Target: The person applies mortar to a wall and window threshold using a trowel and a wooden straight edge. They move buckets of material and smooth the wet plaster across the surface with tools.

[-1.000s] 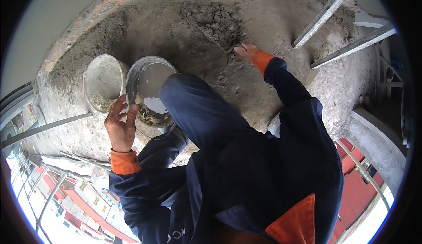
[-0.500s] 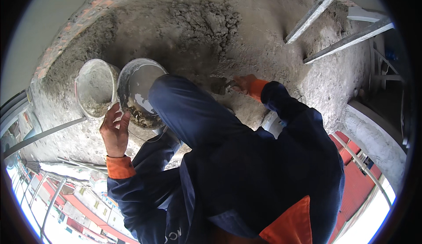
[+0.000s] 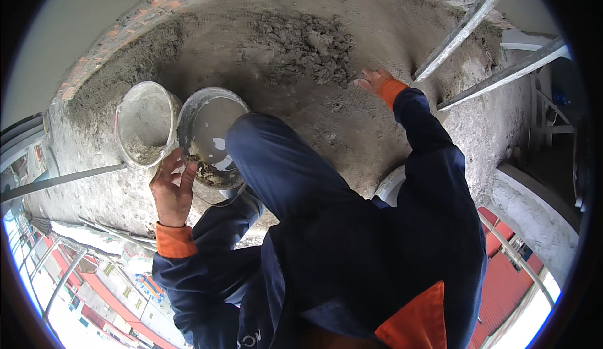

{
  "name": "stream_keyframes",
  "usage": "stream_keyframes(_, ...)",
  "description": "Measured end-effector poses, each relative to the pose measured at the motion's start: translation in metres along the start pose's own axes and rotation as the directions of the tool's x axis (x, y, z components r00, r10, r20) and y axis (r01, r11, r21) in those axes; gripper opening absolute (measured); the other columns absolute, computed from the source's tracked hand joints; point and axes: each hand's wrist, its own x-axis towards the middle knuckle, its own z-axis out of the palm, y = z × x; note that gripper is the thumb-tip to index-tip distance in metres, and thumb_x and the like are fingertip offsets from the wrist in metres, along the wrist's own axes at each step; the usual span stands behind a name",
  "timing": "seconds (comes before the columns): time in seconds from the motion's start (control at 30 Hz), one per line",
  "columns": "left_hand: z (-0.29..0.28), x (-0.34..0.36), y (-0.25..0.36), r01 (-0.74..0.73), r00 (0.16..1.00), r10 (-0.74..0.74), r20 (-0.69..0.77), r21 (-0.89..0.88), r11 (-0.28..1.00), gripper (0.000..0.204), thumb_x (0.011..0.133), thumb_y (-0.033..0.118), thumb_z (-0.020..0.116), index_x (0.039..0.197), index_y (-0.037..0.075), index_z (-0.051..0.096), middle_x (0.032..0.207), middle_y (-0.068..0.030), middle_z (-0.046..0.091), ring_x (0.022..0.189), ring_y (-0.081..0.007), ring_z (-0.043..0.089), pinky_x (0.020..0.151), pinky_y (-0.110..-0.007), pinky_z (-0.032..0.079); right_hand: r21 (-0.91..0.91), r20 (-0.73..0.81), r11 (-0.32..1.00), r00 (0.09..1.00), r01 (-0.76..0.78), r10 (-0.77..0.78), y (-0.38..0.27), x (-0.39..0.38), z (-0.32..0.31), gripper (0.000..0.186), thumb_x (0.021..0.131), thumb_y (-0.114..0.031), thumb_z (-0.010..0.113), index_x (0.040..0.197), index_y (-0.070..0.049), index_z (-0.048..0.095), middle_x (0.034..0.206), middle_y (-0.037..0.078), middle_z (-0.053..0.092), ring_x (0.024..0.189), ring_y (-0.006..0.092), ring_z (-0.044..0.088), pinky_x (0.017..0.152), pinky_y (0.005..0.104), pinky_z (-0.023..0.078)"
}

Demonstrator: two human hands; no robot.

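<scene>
My left hand (image 3: 171,190) is beside the lower rims of two buckets, palm showing, with loosely bent fingers and the thumb apart. Whether it touches a rim I cannot tell. The right-hand bucket (image 3: 188,107) holds grey water, with wet mortar clinging low inside. Beside it, the left bucket (image 3: 146,123) has a pale, mortar-coated inside. My right hand (image 3: 375,80) is stretched out at the right edge of a rough heap of grey mortar (image 3: 308,44). Its fingers are closed on a trowel whose blade blends into the mortar.
A curved brick edge (image 3: 157,3) borders the mortar-covered floor (image 3: 314,119) at the far side. Two metal bars (image 3: 468,25) slant in from the upper right. Another container (image 3: 392,182) is partly hidden by my right arm. A thin bar (image 3: 69,180) lies at left.
My right hand has swung away from me, from beside my knee up to the mortar heap; the trowel blade was plainer before. My left hand has hardly moved. The view has shifted slightly.
</scene>
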Motion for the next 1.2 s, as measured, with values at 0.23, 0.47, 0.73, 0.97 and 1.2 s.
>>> stream_keyframes(0.23,0.003,0.006,0.003,-0.042,0.998,0.040,0.048,0.038,0.998,0.039,0.082,0.016,0.071,0.115,-0.001,0.058,0.104,-0.0127,0.064,0.086,-0.0183,0.063,0.067,-0.028,0.053,0.723,0.366,0.485,0.868,-0.492,0.335,-0.035,-0.016,0.008,0.056,0.083,-0.061,0.054,0.089,-0.005,0.057,0.063,0.007,0.053,0.052,0.0188,0.052,0.047,0.0350,0.042)
stream_keyframes(0.47,0.001,0.012,0.001,-0.040,0.998,0.039,0.050,0.017,0.999,0.041,0.082,0.016,0.071,0.116,-0.001,0.058,0.102,-0.0118,0.064,0.084,-0.0174,0.064,0.065,-0.028,0.053,0.962,-0.065,0.274,0.957,-0.016,0.284,-0.088,-0.064,-0.047,0.049,0.087,-0.055,0.054,0.083,-0.006,0.054,0.055,0.002,0.046,0.041,0.0112,0.041,0.038,0.0270,0.033)
stream_keyframes(0.73,0.003,0.009,0.001,-0.012,0.998,0.009,0.060,0.047,0.999,0.038,0.082,0.015,0.070,0.115,0.000,0.059,0.103,-0.0121,0.065,0.086,-0.0183,0.064,0.067,-0.029,0.053,0.986,0.077,-0.162,0.780,0.032,0.622,-0.077,-0.026,0.008,0.050,0.089,-0.055,0.049,0.083,-0.006,0.054,0.052,0.003,0.045,0.039,0.0145,0.041,0.038,0.0291,0.033)
stream_keyframes(0.97,-0.004,0.001,-0.003,-0.006,1.000,0.006,-0.003,0.042,0.999,0.036,0.082,0.011,0.070,0.114,-0.001,0.059,0.102,-0.0118,0.064,0.086,-0.0188,0.063,0.067,-0.028,0.054,0.866,-0.056,0.470,0.898,-0.174,0.436,-0.052,-0.054,0.052,0.062,0.085,-0.059,0.049,0.103,0.000,0.055,0.065,0.008,0.055,0.050,0.0193,0.053,0.043,0.0328,0.041)
stream_keyframes(1.2,0.002,-0.002,-0.006,0.049,0.999,-0.049,0.003,-0.009,0.999,0.039,0.080,0.021,0.072,0.112,0.002,0.061,0.098,-0.0131,0.065,0.083,-0.0219,0.063,0.067,-0.032,0.054,0.326,0.110,0.927,0.966,0.187,-0.234,-0.166,-0.045,0.055,0.065,0.083,-0.044,0.058,0.128,0.003,0.047,0.102,0.019,0.062,0.092,0.0297,0.062,0.077,0.0365,0.051)
